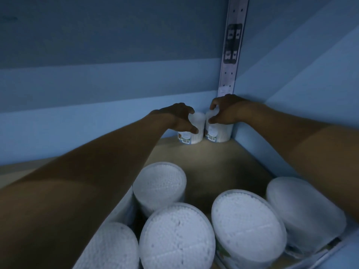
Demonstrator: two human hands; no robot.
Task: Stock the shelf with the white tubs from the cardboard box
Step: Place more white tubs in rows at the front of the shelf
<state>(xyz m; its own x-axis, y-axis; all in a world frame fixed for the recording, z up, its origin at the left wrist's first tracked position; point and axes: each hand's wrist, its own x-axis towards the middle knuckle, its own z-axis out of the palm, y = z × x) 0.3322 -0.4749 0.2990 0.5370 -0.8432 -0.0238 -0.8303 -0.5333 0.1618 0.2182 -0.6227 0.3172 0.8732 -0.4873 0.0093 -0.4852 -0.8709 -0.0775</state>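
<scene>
Here our left hand and right hand each grip an upright tub, the left tub and the right tub, with curled fingers in the shelf corner.

A pale metal upright with rows of small punched holes runs down the far right corner, with a dark bracket partway up it. A blue back panel spans the far side, lit in lighter and darker bands, and a blue side panel closes the right
</scene>
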